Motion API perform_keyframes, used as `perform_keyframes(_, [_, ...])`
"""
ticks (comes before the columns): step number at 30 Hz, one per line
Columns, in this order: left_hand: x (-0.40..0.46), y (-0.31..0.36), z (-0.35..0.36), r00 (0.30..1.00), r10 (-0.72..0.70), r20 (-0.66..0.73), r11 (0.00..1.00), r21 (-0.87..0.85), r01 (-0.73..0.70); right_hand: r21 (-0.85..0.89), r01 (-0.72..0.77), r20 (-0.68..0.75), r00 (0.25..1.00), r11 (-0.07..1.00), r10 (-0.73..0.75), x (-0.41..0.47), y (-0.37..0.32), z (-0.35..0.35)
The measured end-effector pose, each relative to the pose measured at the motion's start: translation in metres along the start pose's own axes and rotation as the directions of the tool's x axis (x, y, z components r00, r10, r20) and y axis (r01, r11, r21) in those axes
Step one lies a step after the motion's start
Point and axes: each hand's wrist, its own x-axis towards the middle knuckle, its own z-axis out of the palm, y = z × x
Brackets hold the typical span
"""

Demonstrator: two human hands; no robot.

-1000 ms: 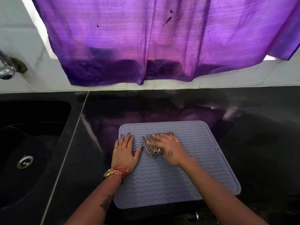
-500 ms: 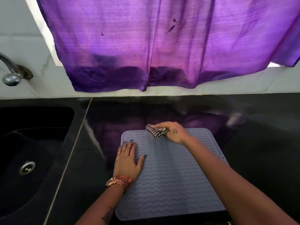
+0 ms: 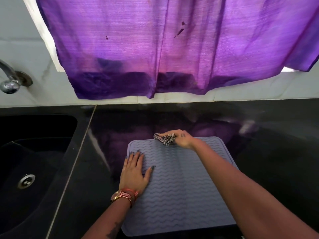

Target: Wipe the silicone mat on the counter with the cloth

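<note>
A grey-lilac silicone mat (image 3: 179, 190) with a wavy ribbed surface lies on the black counter (image 3: 269, 145). My left hand (image 3: 135, 173) rests flat on the mat's left side, fingers spread and straight, a watch and red thread on the wrist. My right hand (image 3: 181, 138) reaches to the mat's far edge and grips a bunched black-and-white checked cloth (image 3: 164, 139), which sits on the mat's far rim.
A black sink (image 3: 32, 163) with a steel drain (image 3: 26, 181) is set into the counter at the left, with a chrome tap (image 3: 9, 80) on the white wall above. A purple curtain (image 3: 172, 49) hangs behind the counter.
My right hand has swept the cloth from the mat's middle up to its far edge and stays there. My left hand has kept pressing the mat's left side.
</note>
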Motion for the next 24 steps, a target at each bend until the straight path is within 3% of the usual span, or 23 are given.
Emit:
perform_keyframes(3, [0.002, 0.000, 0.000, 1.000, -0.003, 0.001, 1.000, 0.005, 0.003, -0.215, -0.029, -0.088, 0.996, 0.976, 0.010, -0.020, 0.009, -0.002])
perform_keyframes(6, [0.003, 0.001, 0.001, 1.000, 0.001, 0.003, 1.000, 0.017, -0.001, -0.425, -0.081, -0.027, 0.997, 0.902, 0.076, -0.055, 0.023, 0.030])
perform_keyframes(9, [0.003, 0.000, 0.002, 1.000, -0.006, 0.006, 1.000, 0.016, 0.006, -0.409, -0.137, -0.050, 0.991, 0.902, 0.128, -0.060, 0.025, 0.043])
perform_keyframes(12, [0.002, 0.000, 0.000, 1.000, 0.000, 0.009, 1.000, 0.013, 0.000, -0.318, -0.153, 0.032, 0.985, 0.936, 0.172, -0.050, 0.026, 0.032])
perform_keyframes(17, [0.002, 0.000, 0.001, 1.000, -0.004, 0.015, 1.000, 0.022, 0.003, -0.123, -0.084, -0.002, 0.996, 0.989, 0.084, -0.064, 0.012, 0.016])
perform_keyframes(22, [0.003, 0.000, 0.002, 1.000, -0.005, 0.012, 0.999, 0.034, 0.005, -0.353, -0.052, -0.055, 0.998, 0.934, 0.035, -0.132, 0.023, 0.073])
perform_keyframes(24, [0.003, 0.001, 0.002, 1.000, -0.014, 0.021, 0.999, 0.032, 0.013, -0.348, -0.075, -0.076, 0.996, 0.934, 0.052, -0.133, 0.021, 0.077])
